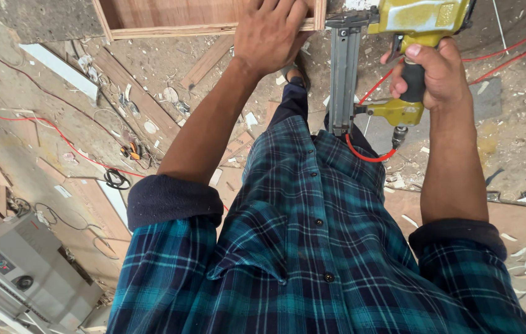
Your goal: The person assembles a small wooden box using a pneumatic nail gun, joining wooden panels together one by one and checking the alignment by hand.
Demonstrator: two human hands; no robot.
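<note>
The left hand (pixel 269 31) presses flat on the wooden frame (pixel 170 28); the right hand (pixel 433 71) grips the nail gun (pixel 399 37), best kept square to the edge.

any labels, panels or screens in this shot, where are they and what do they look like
Control panel on grey machine, bottom left corner: dark rectangle with small red and green buttons, round black knob beside it.
Pale label patch on yellow nail gun, top right, held in the right hand.
No screens or packages visible.
</note>
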